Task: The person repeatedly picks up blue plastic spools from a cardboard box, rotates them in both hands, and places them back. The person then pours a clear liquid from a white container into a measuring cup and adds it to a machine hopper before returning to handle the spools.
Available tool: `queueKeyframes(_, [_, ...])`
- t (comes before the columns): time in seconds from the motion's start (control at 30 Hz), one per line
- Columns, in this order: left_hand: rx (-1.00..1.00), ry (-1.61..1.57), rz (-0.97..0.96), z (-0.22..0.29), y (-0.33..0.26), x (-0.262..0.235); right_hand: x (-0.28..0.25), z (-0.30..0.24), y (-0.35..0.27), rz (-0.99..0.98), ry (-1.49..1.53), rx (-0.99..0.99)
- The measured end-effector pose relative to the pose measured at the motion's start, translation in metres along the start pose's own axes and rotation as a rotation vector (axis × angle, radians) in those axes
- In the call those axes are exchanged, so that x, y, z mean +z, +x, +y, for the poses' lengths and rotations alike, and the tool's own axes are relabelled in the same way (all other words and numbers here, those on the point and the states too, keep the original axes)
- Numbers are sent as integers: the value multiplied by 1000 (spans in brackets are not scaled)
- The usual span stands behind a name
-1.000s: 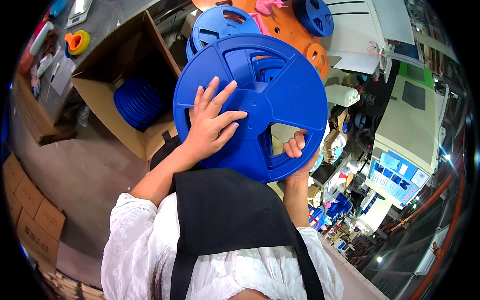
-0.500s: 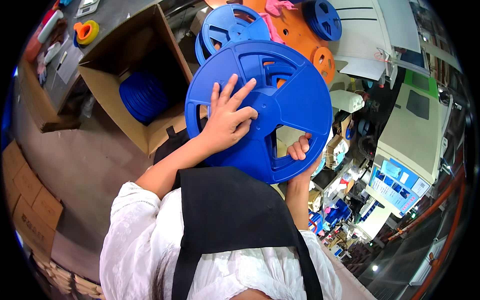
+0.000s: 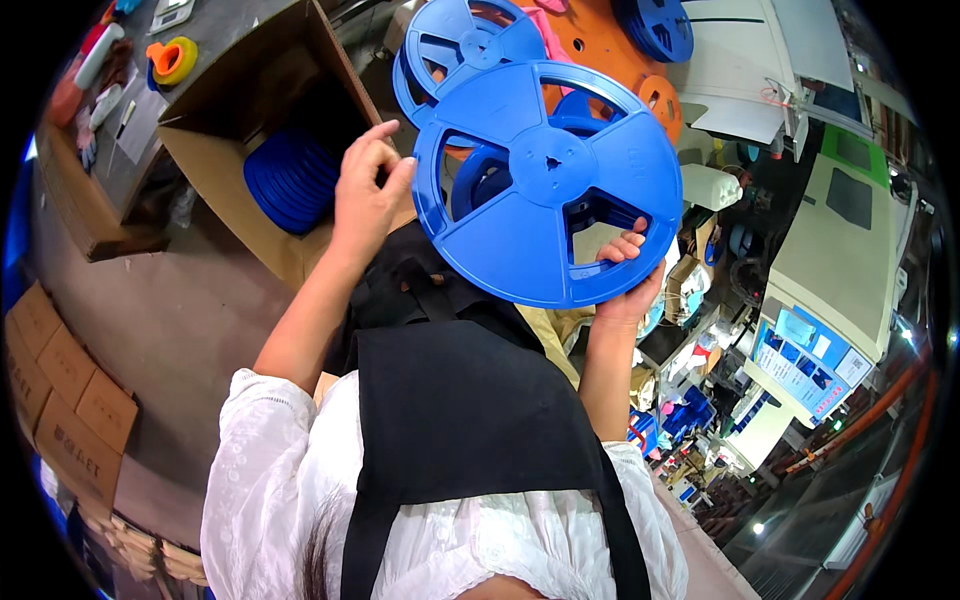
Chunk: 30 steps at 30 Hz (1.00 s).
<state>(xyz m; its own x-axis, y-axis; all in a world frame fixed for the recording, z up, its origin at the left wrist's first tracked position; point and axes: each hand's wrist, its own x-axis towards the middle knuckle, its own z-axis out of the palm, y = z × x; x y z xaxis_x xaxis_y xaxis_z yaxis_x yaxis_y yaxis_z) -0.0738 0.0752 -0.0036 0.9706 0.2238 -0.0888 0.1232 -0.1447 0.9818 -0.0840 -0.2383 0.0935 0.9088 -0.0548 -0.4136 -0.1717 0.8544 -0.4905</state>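
A large blue plastic reel (image 3: pixel 490 228) with a round hub and window-like cut-outs is held up in front of my apron, its broad face toward me. My right hand (image 3: pixel 632 282) grips it at the lower right, fingers curled through a cut-out and over the rim. Just off the reel's left edge is my left hand (image 3: pixel 365 190), thumb and forefinger apart, with nothing in it. Behind the held reel, more blue reels (image 3: pixel 470 42) stand at an orange round surface (image 3: pixel 590 45); the held reel partly hides them.
To the left, an open cardboard box (image 3: pixel 215 185) contains a stack of blue reels (image 3: pixel 290 180). A grey table (image 3: pixel 235 35) beyond it carries an orange tape roll (image 3: pixel 176 62). Flat cartons (image 3: pixel 75 400) lie at far left. A beige machine (image 3: pixel 830 250) stands at right.
My left hand has left the reel's face and moved left of its rim. The reel, still in my right hand, has shifted up and right and turned, showing its hub fully.
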Motion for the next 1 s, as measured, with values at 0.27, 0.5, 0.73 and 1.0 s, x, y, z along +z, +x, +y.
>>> queueKeyframes(0.27, [-96, -105, -494, 29, -26, 73, 48, 41, -14, 14, -496, 5])
queueKeyframes(0.5, [-593, -1078, -635, 0, -9, 47, 40, 26, -24, -26, -698, 28])
queueKeyframes(0.73, [-805, -1767, -874, 7, -12, 23, 23, 14, -26, 228, -686, -72])
queueKeyframes(1.0, [-838, -1984, -862, 12, -13, 36, 2, 3, -32, 389, -541, -34])
